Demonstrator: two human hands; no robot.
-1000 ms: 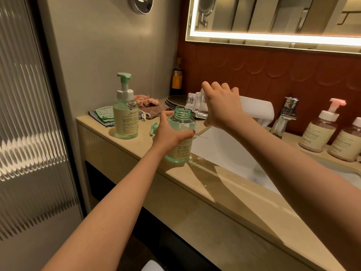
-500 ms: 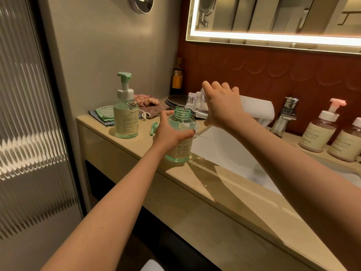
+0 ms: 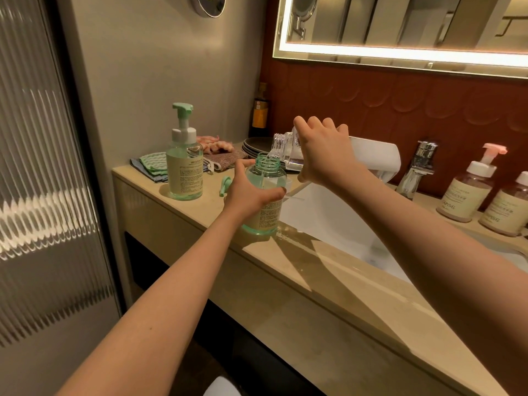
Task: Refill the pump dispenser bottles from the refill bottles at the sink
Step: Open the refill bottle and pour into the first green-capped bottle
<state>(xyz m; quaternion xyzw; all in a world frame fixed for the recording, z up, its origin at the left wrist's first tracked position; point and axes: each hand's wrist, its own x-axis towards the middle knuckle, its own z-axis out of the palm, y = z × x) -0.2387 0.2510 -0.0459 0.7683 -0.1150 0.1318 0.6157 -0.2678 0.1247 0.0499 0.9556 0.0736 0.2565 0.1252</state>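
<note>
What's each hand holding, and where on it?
The left hand grips the open green bottle around its body, below the neck. The right hand grips the tilted clear refill bottle around its body, mouth end toward the green bottle's neck.

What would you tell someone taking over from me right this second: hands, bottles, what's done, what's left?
Left hand grips the open green bottle, standing on the counter at the sink edge.
Right hand holds the clear refill bottle tipped over its neck.
Done: pump head is off, lying on the counter.
Left: finish pouring, refit the pump. The capped green dispenser and the far-right bottles may need refilling; levels unclear.
</note>
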